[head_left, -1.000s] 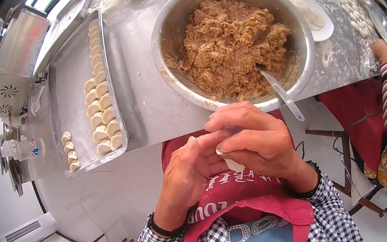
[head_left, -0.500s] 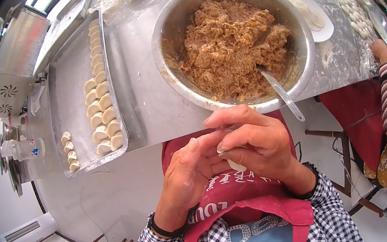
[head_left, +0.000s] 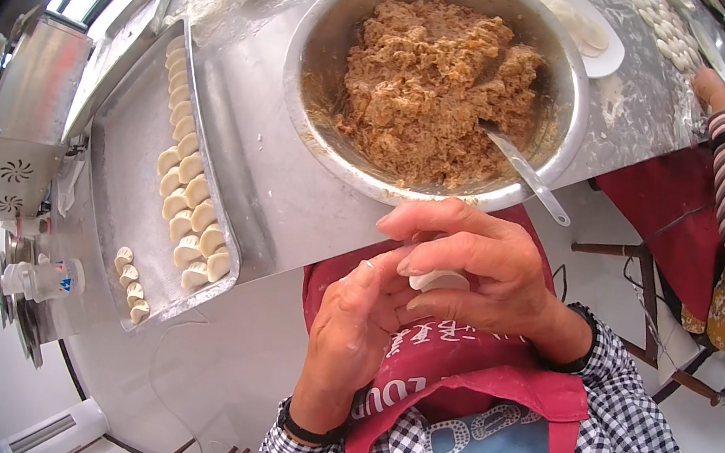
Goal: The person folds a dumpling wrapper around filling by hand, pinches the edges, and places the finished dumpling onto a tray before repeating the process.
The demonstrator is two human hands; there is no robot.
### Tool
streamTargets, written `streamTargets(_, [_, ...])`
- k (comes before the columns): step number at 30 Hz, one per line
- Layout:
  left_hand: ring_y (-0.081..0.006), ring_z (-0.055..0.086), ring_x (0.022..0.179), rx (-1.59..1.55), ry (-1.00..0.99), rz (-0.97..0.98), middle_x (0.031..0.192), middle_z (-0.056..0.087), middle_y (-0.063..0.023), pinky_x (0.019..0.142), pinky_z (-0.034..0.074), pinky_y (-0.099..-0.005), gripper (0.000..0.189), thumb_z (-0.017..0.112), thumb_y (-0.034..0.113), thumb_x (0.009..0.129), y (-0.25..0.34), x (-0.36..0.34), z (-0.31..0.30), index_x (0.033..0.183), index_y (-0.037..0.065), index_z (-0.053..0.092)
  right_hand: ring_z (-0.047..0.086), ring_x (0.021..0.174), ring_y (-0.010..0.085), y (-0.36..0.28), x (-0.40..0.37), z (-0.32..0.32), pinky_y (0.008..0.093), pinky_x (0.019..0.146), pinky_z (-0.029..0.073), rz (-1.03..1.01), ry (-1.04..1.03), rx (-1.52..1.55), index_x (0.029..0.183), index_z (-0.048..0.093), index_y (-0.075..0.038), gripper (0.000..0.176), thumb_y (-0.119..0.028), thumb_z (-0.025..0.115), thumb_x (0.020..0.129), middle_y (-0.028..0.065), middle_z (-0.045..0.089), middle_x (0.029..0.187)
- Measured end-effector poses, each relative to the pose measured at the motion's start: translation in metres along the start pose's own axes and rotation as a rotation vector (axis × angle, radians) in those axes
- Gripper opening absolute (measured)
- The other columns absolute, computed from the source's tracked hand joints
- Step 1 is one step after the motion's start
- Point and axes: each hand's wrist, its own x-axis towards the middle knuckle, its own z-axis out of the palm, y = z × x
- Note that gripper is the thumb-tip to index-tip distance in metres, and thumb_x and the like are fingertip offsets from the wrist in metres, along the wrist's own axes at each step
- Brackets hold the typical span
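Note:
A pale dumpling (head_left: 440,281) is between my two hands, in front of the apron; only part of its white dough shows. My right hand (head_left: 492,269) curls over it, with fingers and thumb closed at its edge. From the other side my left hand (head_left: 346,323) meets it with bent fingers; the fingertips are partly hidden behind the right hand. Just beyond my hands, a large steel bowl (head_left: 298,62) of brown minced filling (head_left: 439,88) stands at the table edge. A metal spoon (head_left: 528,174) leans in the filling, its handle over the rim.
On the left lies a metal tray (head_left: 124,163) with rows of dumplings (head_left: 190,167). A white plate (head_left: 604,64) of dough wrappers (head_left: 580,25) sits behind the bowl. Dough pieces (head_left: 668,33) lie at the far right, near a co-worker's hand (head_left: 713,91). A wooden stool (head_left: 646,306) stands right.
My right-hand fingers have shifted slightly, and more of the dumpling's white dough shows between the hands. The bowl, spoon and tray have stayed in place.

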Motion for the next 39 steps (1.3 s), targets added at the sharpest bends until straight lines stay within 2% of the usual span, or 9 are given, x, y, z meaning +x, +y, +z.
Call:
streamTargets(6, [-0.0293,0.052,0.109,0.048,0.032,0.004,0.12,0.049,-0.0215,0.092,0.043,-0.0401,0.05,0.03,0.029,0.097,-0.001,0.0,0.002,0.125,-0.011,0.037,0.06,0.092,0.0268,0.007,-0.002,0.0,0.0348,0.077,0.048,-0.039,-0.026,-0.012,0.078,0.059,-0.002,0.017,-0.005,0.072,0.068,0.0173,0.059,0.102])
streamTargets(9, [-0.0292,0.053,0.108,0.042,0.046,-0.012,0.12,0.05,-0.0212,0.092,0.044,-0.0402,0.05,0.031,0.029,0.096,0.0,0.001,0.005,0.125,-0.011,0.037,0.06,0.088,0.0222,0.009,-0.002,0.001,0.0308,0.071,0.049,-0.054,0.032,-0.021,0.072,0.057,-0.003,0.017,0.002,0.071,0.063,0.0105,0.061,0.096])
streamTargets(17, [-0.0289,0.051,0.111,-0.023,-0.035,0.014,0.122,0.047,-0.0221,0.093,0.043,-0.04,0.049,0.031,0.029,0.096,-0.001,0.001,-0.002,0.125,-0.011,0.037,0.06,0.093,0.0261,0.002,0.001,0.004,0.0352,0.075,0.049,-0.012,0.077,0.02,0.082,0.061,-0.001,0.021,-0.008,0.074,0.067,0.0208,0.057,0.108])
streamTargets(24, [-0.0288,0.049,0.113,0.001,0.022,-0.01,0.125,0.046,-0.0208,0.095,0.041,-0.0408,0.049,0.031,0.03,0.096,0.0,0.003,0.006,0.126,-0.009,0.036,0.059,0.094,0.0265,0.015,-0.005,-0.003,0.0347,0.077,0.049,-0.155,-0.044,-0.027,0.086,0.063,-0.003,0.021,-0.007,0.073,0.068,0.0206,0.057,0.107])
streamTargets(26, [-0.0285,0.049,0.113,-0.03,0.012,-0.007,0.125,0.046,-0.0208,0.096,0.041,-0.0411,0.049,0.031,0.03,0.096,-0.002,0.003,0.003,0.126,-0.009,0.036,0.059,0.094,0.0268,0.006,-0.003,-0.003,0.0347,0.077,0.049,-0.038,-0.03,-0.005,0.084,0.063,-0.003,0.018,-0.006,0.072,0.069,0.019,0.058,0.105])
streamTargets(30, [-0.0277,0.049,0.114,-0.075,-0.002,-0.01,0.125,0.045,-0.0208,0.096,0.04,-0.0415,0.048,0.031,0.03,0.096,-0.002,0.003,0.002,0.125,-0.008,0.037,0.059,0.093,0.026,0.003,0.0,0.004,0.0343,0.076,0.049,0.006,0.111,0.017,0.084,0.063,-0.003,0.016,-0.005,0.071,0.07,0.0173,0.059,0.102])
streamTargets(32, [-0.0275,0.049,0.113,-0.075,0.001,-0.017,0.124,0.046,-0.0205,0.096,0.04,-0.0415,0.046,0.032,0.029,0.096,-0.001,0.005,0.002,0.124,-0.007,0.038,0.059,0.094,0.0257,0.015,-0.004,-0.003,0.0344,0.078,0.049,-0.139,-0.044,-0.011,0.09,0.062,-0.003,0.023,-0.006,0.072,0.07,0.0175,0.058,0.105])
streamTargets(35, [-0.0271,0.05,0.111,-0.083,0.006,-0.016,0.122,0.047,-0.0198,0.095,0.041,-0.0412,0.043,0.032,0.027,0.096,-0.001,0.005,0.003,0.124,-0.006,0.038,0.059,0.095,0.026,0.014,-0.003,-0.006,0.0347,0.081,0.048,-0.142,-0.093,-0.05,0.096,0.06,-0.002,0.03,-0.006,0.072,0.069,0.0184,0.056,0.11])
streamTargets(39, [-0.0266,0.051,0.11,-0.077,-0.026,0.012,0.12,0.048,-0.0191,0.094,0.042,-0.0402,0.038,0.035,0.021,0.096,-0.001,0.005,0.001,0.123,-0.005,0.039,0.059,0.096,0.0267,0.003,0.0,0.0,0.0349,0.081,0.049,-0.052,0.012,-0.083,0.098,0.059,-0.002,0.033,-0.006,0.073,0.068,0.0192,0.054,0.113])
